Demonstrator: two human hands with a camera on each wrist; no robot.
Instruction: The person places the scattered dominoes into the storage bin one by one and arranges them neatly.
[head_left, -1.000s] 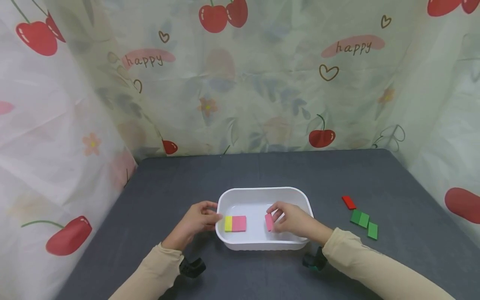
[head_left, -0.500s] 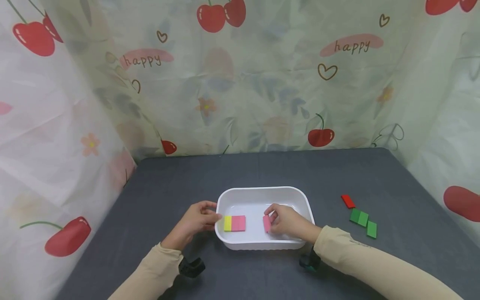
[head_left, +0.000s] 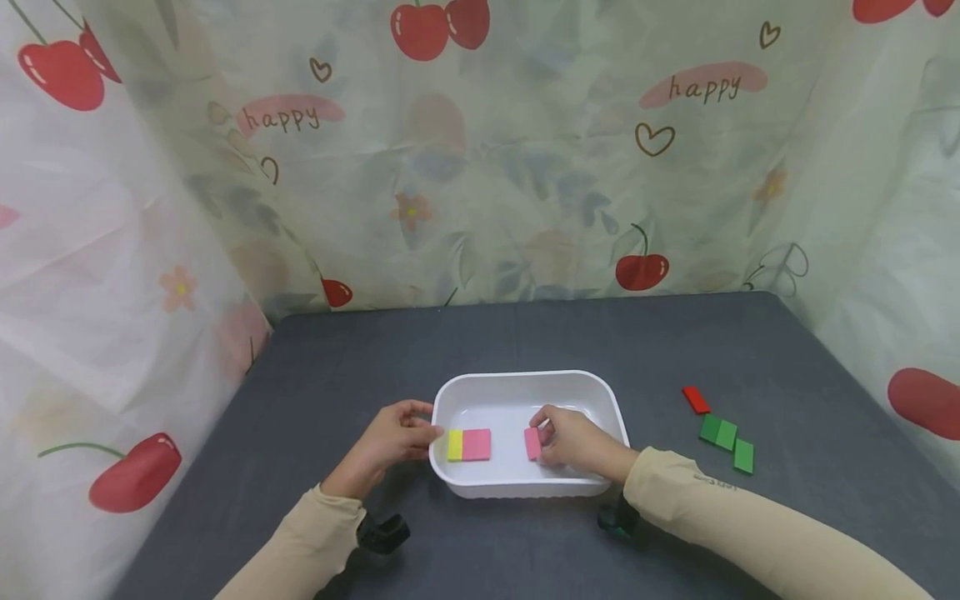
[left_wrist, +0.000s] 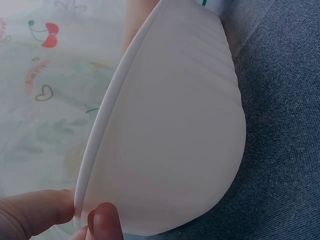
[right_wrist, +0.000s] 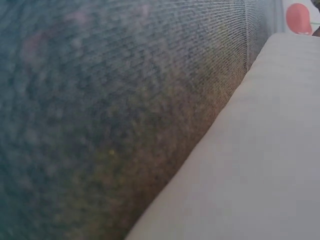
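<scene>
A white plastic basin [head_left: 517, 490] stands on the dark cloth in the head view. My left hand [head_left: 393, 435] pinches its left rim, thumb on one side and fingers on the other, as the left wrist view shows close up. Inside the basin, my right hand [head_left: 583, 442] holds a small pink tile [head_left: 532, 443] by its right side, low over the floor. To the left lie a yellow tile [head_left: 455, 445] and a pink patch of tile [head_left: 477, 445], edge to edge. The right wrist view has only cloth and the basin's outer wall [right_wrist: 265, 160].
Right of the basin on the dark tabletop [head_left: 360, 358] lie a red tile [head_left: 696, 400] and several green tiles [head_left: 718, 432]. A printed curtain [head_left: 510, 192] hangs behind the table and along both sides. Black wrist mounts [head_left: 384, 534] hang beneath the sleeves.
My right hand has shifted slightly left with the pink tile and settled lower in the basin. The left hand stays on the rim.
</scene>
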